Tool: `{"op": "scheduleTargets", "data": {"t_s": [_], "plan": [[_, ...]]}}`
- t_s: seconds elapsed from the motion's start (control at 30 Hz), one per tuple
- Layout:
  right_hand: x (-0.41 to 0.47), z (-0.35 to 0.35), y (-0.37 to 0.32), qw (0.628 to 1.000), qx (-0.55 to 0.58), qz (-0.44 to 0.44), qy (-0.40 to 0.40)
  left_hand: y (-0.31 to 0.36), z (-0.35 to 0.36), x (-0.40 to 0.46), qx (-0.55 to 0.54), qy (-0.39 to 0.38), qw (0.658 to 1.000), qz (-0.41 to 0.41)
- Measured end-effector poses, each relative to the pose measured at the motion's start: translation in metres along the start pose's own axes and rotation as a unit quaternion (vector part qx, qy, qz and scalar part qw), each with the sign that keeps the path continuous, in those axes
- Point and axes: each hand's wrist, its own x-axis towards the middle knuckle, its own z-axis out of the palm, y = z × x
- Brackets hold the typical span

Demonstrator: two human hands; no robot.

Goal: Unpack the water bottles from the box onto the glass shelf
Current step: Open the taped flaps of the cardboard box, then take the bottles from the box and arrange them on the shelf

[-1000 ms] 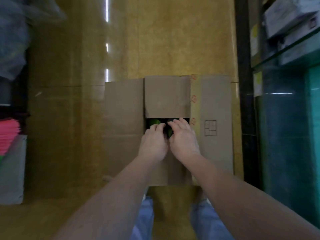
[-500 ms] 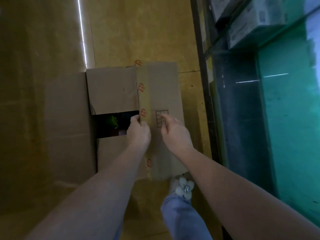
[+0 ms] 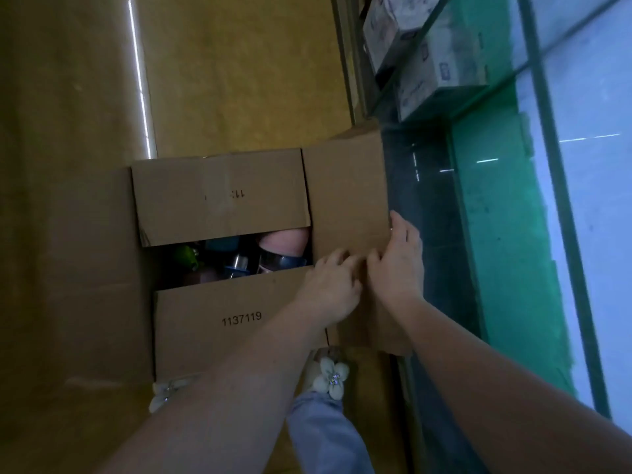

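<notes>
Cardboard box (image 3: 219, 323) on the floor, seen from above through the head camera; its two inner flaps lie nearly closed, leaving a narrow dark slot across the middle. Within that slot I can make out the water bottles (image 3: 239, 260) — a green cap to the left, a blue body, a metal neck, a pinkish rounded form to the right — but their count and how they are packed I cannot tell.

Right-hand outer flap (image 3: 345, 200): folded outward, toward the glass shelf (image 3: 496, 234). My left hand (image 3: 330, 285) rests on it near the slot's right end, fingers loosely bent and pressing the cardboard, grasping nothing that I can see. My right hand (image 3: 398, 265) lies flat beside it, fingers spread over the flap's outer edge, likewise holding nothing.

Key relation: the bottles lie to the left of both hands and below the flap plane, and the slot's long axis runs left to right, toward the hands. The left hand is the nearer, almost at the slot's right end. The shelf stands just beside the box on the right, so I judge that the inner flaps must be parted first — then a bottle lifted up and carried rightward across the pressed flap.

Small printed cartons (image 3: 434, 59) occupy an upper tier.
</notes>
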Motion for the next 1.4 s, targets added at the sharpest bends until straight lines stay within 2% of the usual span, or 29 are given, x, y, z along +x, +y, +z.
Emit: {"op": "scheduleTargets", "data": {"t_s": [0.1, 0.17, 0.33, 0.47, 0.6, 0.73, 0.87, 0.93, 0.97, 1.03, 1.1, 1.17, 1.23, 1.3, 1.4], "plan": [[0.014, 0.013, 0.014, 0.982, -0.186, 0.007, 0.002, -0.020, 0.004, 0.010, 0.132, -0.021, 0.991, -0.006], [0.020, 0.024, 0.021, 0.970, -0.244, 0.005, -0.020, -0.038, 0.007, 0.015, 0.173, -0.033, 0.984, -0.019], [0.025, 0.057, 0.027, 0.964, -0.240, -0.044, -0.106, -0.066, 0.019, 0.021, 0.184, -0.041, 0.981, -0.035], [0.030, 0.075, 0.021, 0.973, -0.180, 0.000, -0.148, -0.077, 0.023, 0.025, 0.171, -0.051, 0.983, -0.045], [0.029, 0.078, 0.016, 0.973, -0.194, 0.007, -0.124, -0.084, 0.023, 0.025, 0.148, -0.035, 0.987, -0.050], [0.022, 0.085, 0.003, 0.972, -0.210, -0.063, -0.086, -0.091, 0.013, 0.015, 0.095, 0.043, 0.993, -0.058], [0.019, 0.107, -0.040, 0.984, -0.053, -0.099, -0.136, -0.115, -0.013, 0.008, -0.027, 0.117, 0.978, -0.169], [0.017, 0.126, -0.064, 0.980, 0.042, -0.047, -0.190, -0.130, -0.026, 0.008, -0.086, 0.144, 0.959, -0.227], [0.016, 0.136, -0.076, 0.969, 0.107, 0.006, -0.222, -0.138, -0.030, 0.007, -0.100, 0.154, 0.952, -0.244], [0.013, 0.156, -0.095, 0.918, 0.257, 0.135, -0.269, -0.150, -0.037, 0.008, -0.104, 0.166, 0.948, -0.251], [0.015, 0.166, -0.110, 0.855, 0.372, 0.244, -0.266, -0.159, -0.039, 0.007, -0.092, 0.170, 0.953, -0.235], [0.016, 0.165, -0.121, 0.791, 0.462, 0.307, -0.257, -0.164, -0.039, 0.006, -0.088, 0.178, 0.955, -0.219], [0.014, 0.160, -0.128, 0.747, 0.522, 0.327, -0.249, -0.166, -0.037, 0.002, -0.084, 0.197, 0.957, -0.199], [0.010, 0.155, -0.133, 0.728, 0.545, 0.337, -0.242, -0.166, -0.035, -0.004, -0.065, 0.217, 0.958, -0.176], [0.000, 0.145, -0.142, 0.754, 0.542, 0.309, -0.206, -0.160, -0.037, -0.021, -0.023, 0.257, 0.954, -0.151]]}}
